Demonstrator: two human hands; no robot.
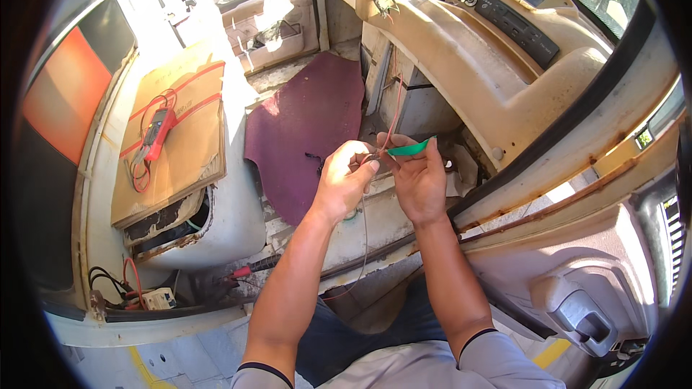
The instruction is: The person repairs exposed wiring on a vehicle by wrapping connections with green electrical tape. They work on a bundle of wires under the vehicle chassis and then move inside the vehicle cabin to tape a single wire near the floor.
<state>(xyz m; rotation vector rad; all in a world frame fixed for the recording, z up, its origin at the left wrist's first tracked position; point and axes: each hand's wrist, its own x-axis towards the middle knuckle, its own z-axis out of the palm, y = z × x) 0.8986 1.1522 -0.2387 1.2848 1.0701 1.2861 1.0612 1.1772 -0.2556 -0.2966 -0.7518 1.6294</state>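
Note:
In the middle, both of my hands meet over the vehicle's door sill. My left hand (344,179) is closed, thumb and fingers pinching wire where a thin red wire (396,104) hangs down from the dashboard. A thin brownish wire (366,234) trails from the same spot down towards my lap. In my right hand (419,184), a strip of green tape (409,149) is stretched between the fingertips and the wire. Its inner end reaches the pinched wires, though the exact contact is hidden by my fingers.
A red clamp meter (157,133) with leads lies on brown cardboard (189,112) at left. A red-handled tool (249,269) rests by the sill. Beyond are a purple mat (306,126) and the beige dashboard (468,50). The open door (569,274) stands at right.

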